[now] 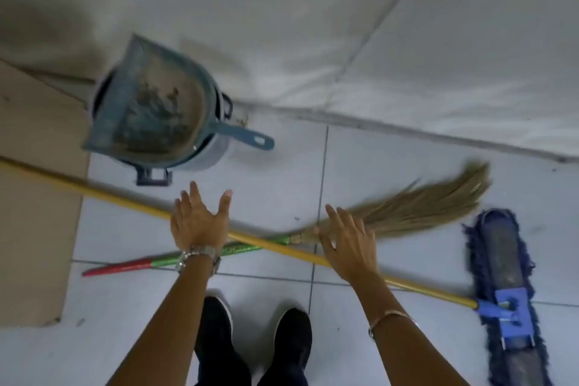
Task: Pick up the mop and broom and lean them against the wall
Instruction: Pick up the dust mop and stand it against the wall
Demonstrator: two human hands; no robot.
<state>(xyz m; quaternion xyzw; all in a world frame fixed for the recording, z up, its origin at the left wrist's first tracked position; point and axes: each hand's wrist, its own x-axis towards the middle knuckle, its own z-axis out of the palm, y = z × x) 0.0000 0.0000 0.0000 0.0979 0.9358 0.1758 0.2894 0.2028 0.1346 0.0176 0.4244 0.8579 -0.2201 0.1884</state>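
A mop with a long yellow handle (94, 189) and a flat blue head (507, 291) lies on the tiled floor, running from the left edge down to the right. A broom with straw bristles (423, 210) and a green and red handle (131, 265) lies under it, crossing it near the middle. My left hand (199, 222) hovers open just above the yellow handle, fingers spread. My right hand (346, 243) is open too, over the spot where the broom's bristles meet its handle. Whether either hand touches anything I cannot tell. The white wall (313, 25) rises behind.
A blue dustpan (150, 103) full of dirt rests on a round bin (203, 153) by the wall. Flat cardboard (34, 197) covers the floor at the left. My two dark shoes (250, 345) stand at the bottom centre.
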